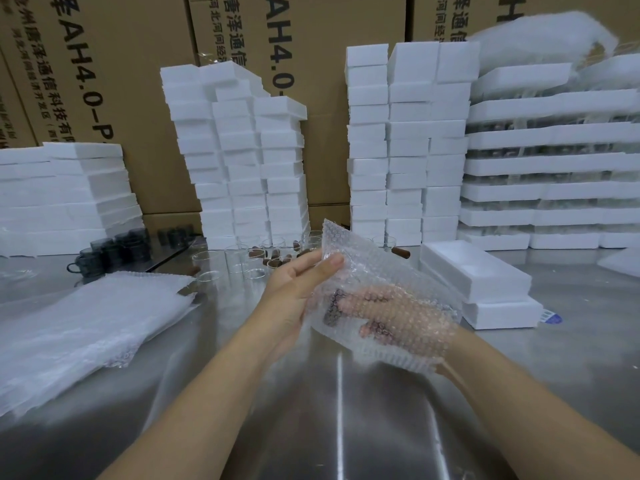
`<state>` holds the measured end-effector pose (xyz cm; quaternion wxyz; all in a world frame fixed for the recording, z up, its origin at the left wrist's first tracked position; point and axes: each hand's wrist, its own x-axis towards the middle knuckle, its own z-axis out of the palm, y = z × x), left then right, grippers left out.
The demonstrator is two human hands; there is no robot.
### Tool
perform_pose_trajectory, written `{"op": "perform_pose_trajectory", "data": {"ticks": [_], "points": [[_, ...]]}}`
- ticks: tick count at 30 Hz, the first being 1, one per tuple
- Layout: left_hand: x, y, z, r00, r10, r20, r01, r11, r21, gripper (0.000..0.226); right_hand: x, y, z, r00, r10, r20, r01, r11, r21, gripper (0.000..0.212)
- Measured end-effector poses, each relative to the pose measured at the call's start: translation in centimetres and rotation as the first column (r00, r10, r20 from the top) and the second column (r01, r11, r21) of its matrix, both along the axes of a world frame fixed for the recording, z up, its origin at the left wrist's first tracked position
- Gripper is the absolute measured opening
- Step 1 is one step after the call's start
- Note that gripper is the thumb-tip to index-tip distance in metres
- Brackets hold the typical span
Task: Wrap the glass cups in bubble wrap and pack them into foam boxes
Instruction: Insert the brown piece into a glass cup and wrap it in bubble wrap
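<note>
Left hand [294, 289] pinches the bubble wrap [391, 268] by its top corner; right hand [388, 304] is underneath, grip too blurry to tell. Pull taut, roll snug.

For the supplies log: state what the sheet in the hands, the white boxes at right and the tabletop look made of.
Sheet: clear plastic bubble wrap, rows of air bubbles, fingers showing through.
White boxes: likely expanded foam, matte, thick-walled.
Tabletop: probably stainless steel, brushed, streaky reflections.

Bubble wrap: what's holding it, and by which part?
Left hand pinches the bubble wrap at its upper left edge, thumb on top. Right hand lies under the sheet, seen through it; its grip cannot be told.
</note>
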<state>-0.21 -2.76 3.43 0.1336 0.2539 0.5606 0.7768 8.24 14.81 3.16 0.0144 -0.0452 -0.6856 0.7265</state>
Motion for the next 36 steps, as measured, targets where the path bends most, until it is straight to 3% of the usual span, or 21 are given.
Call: {"op": "perform_pose_trajectory", "data": {"ticks": [3, 5, 7, 10, 13, 16, 20, 25, 29, 32, 35, 36], "points": [[-0.3, -0.2, 0.0, 0.996, 0.088, 0.009, -0.088, 0.995, 0.048, 0.088, -0.4, -0.1, 0.4, 0.997, 0.068, -0.049, -0.057, 0.977, 0.203, 0.015], [-0.5, -0.6, 0.2, 0.988, 0.152, 0.035, -0.155, 0.983, 0.102, 0.08, -0.2, 0.3, 0.6, 0.981, -0.126, -0.151, 0.156, 0.965, 0.21, 0.019], [-0.8, -1.1, 0.3, 0.977, 0.198, 0.085, -0.209, 0.965, 0.16, 0.071, -0.2, 1.2, 0.3, 0.907, -0.334, -0.256, 0.379, 0.913, 0.153, 0.02], [-1.4, -1.8, 0.5, 0.966, 0.197, 0.165, -0.229, 0.952, 0.205, 0.064, 0.0, 1.5, 0.7, 0.818, -0.486, -0.307, 0.531, 0.844, 0.079, 0.054], [-1.3, -1.8, 0.7, 0.971, 0.138, 0.198, -0.181, 0.959, 0.219, 0.065, 0.8, 1.0, 1.2, 0.943, -0.252, -0.217, 0.237, 0.967, -0.095, 0.095], [-0.9, -1.4, 0.5, 0.981, 0.102, 0.165, -0.13, 0.977, 0.168, 0.058, 1.1, 0.1, 1.0, 0.987, -0.028, -0.155, 0.009, 0.992, -0.127, 0.118], [-0.7, -0.8, -0.1, 0.996, 0.04, 0.086, -0.045, 0.998, 0.051, 0.056, 1.1, -0.8, 1.1, 0.986, 0.013, -0.164, -0.03, 0.994, -0.103, 0.099], [-0.6, -0.4, -0.4, 0.995, 0.055, 0.083, -0.058, 0.997, 0.044, 0.085, 1.0, -0.4, 1.1, 0.991, 0.003, -0.133, -0.03, 0.979, -0.203, 0.069], [-0.8, -0.6, -0.4, 0.986, 0.127, 0.109, -0.136, 0.987, 0.086, 0.071, 1.1, 0.3, 1.1, 0.991, 0.102, -0.083, -0.123, 0.94, -0.319, 0.084], [-0.6, -0.5, -0.3, 0.977, 0.168, 0.13, -0.183, 0.977, 0.108, 0.073, 1.3, -0.2, 1.2, 0.976, 0.196, -0.091, -0.211, 0.958, -0.197, 0.078], [-0.1, -0.3, -0.3, 0.974, 0.193, 0.115, -0.204, 0.975, 0.09, 0.08, 0.7, -0.8, 0.1, 0.974, 0.22, -0.049, -0.223, 0.973, -0.056, 0.132], [0.1, -0.1, -0.3, 0.976, 0.191, 0.103, -0.199, 0.977, 0.071, 0.074, 0.6, -1.1, -0.2, 0.976, 0.211, -0.05, -0.212, 0.977, -0.016, 0.138]]}}
